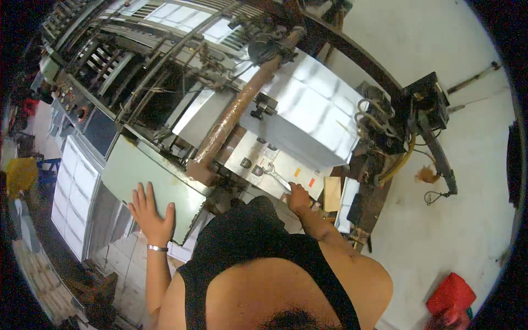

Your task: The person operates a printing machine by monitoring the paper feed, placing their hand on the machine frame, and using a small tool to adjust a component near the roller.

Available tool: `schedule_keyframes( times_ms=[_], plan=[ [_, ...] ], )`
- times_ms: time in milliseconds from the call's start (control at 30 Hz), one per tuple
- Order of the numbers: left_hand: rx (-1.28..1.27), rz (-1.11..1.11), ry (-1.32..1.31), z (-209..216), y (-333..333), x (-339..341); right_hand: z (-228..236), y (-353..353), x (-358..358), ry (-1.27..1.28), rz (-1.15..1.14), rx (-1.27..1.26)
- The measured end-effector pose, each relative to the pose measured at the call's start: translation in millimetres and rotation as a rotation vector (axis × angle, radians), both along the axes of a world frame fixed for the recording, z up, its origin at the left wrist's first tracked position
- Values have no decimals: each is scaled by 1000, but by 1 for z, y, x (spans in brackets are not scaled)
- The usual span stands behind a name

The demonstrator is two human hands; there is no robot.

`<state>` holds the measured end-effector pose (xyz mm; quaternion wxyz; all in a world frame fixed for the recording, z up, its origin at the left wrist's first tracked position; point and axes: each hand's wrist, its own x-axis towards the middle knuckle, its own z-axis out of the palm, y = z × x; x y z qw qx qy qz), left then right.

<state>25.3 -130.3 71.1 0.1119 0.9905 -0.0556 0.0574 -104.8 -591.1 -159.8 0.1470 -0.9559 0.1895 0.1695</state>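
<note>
My left hand (152,215) lies flat with spread fingers on a pale green metal panel (152,175) at the machine's side; a bracelet circles that wrist. My right hand (298,198) is closed around the handle of a metal wrench (278,176). The wrench's open jaw points away from me, over a printed sheet (301,172) with small pictures and orange and red patches. Whether the wrench touches the sheet I cannot tell. A wooden block (331,193) lies just right of my right hand.
A rusty bar (236,117) crosses above the sheet. Behind it stands a tall stack of white paper (324,99). A bracket with cables (426,110) juts out at right. White stacked sheets (78,192) stand at left, and a red cloth (452,294) lies at lower right.
</note>
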Motion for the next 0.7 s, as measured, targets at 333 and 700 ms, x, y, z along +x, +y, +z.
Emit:
schedule_keyframes(
  times_ms=[333, 700],
  plan=[
    [-45, 42, 5, 7, -6, 5, -1, 27, 34, 27, -77, 168],
    [-295, -152, -159, 15, -4, 79, -38, -7, -9, -150, -33, 278]
  ],
)
